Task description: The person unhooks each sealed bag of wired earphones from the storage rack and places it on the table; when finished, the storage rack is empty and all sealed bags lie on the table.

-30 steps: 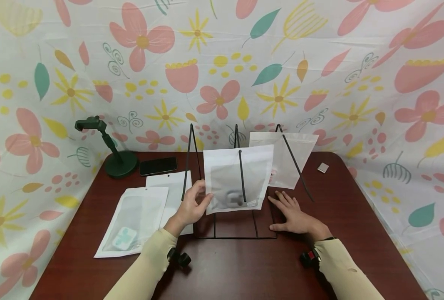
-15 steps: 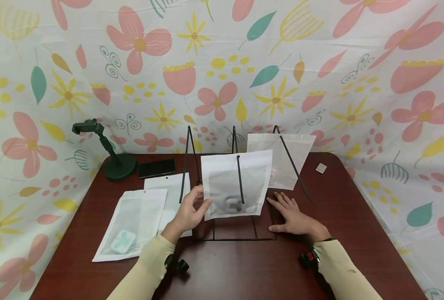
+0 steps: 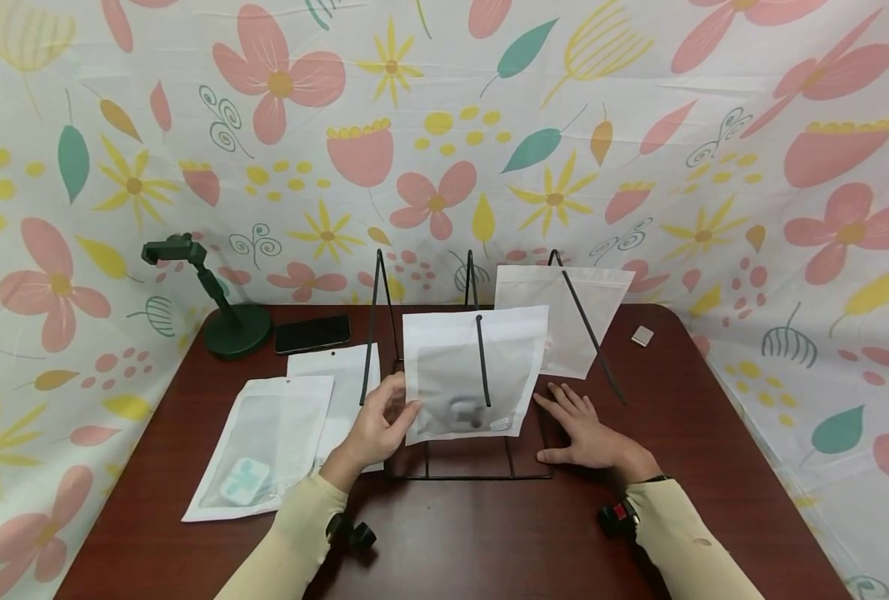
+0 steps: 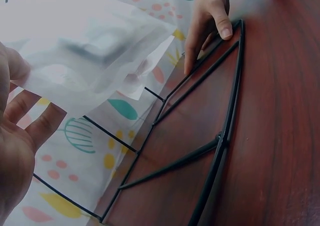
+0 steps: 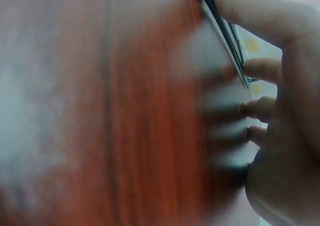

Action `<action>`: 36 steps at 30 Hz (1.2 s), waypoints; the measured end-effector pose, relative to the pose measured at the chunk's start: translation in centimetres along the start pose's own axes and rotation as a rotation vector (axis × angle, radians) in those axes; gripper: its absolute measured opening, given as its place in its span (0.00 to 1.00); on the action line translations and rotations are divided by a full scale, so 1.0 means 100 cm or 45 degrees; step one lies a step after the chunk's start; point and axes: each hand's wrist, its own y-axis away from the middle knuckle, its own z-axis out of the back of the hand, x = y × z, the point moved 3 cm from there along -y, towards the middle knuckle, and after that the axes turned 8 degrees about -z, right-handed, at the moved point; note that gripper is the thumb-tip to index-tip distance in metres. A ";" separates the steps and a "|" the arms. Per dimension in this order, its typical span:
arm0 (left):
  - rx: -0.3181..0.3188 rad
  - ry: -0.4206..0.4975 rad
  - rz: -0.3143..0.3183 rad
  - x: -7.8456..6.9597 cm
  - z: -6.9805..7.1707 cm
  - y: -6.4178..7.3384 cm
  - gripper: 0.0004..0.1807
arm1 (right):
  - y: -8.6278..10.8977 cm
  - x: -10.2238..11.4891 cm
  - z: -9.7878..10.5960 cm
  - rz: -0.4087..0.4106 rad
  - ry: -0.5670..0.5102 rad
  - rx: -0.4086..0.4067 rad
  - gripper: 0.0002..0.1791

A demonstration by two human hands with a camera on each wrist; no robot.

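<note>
Head view: A left hand [image 3: 378,423] pinches the left edge of a square white translucent pouch [image 3: 440,358] hanging on the middle hook [image 3: 484,361] of a black wire stand [image 3: 470,477]. The right hand [image 3: 590,437] rests splayed at the stand's right side, on the reddish-brown wooden table [image 3: 489,542].

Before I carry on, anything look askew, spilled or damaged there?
Nothing looks spilled or damaged. The middle pouch hangs slightly askew on its prong: its top edge slopes, perhaps because the left hand pinches one side. The small white square lying alone at back right also looks stray.
</note>
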 end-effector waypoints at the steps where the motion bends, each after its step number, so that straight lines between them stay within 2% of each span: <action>1: 0.002 0.003 -0.001 -0.001 0.000 0.000 0.19 | 0.000 0.000 0.000 0.000 0.002 0.000 0.53; 9: 0.001 -0.026 -0.005 -0.007 -0.002 0.003 0.19 | 0.000 0.001 0.000 0.005 -0.009 -0.010 0.53; 26: -0.005 0.037 0.018 -0.014 -0.008 0.013 0.19 | -0.001 -0.003 -0.001 -0.013 -0.017 0.022 0.53; 36: 0.011 0.091 -0.012 -0.022 -0.008 0.017 0.22 | -0.002 -0.002 0.000 0.003 -0.027 0.005 0.52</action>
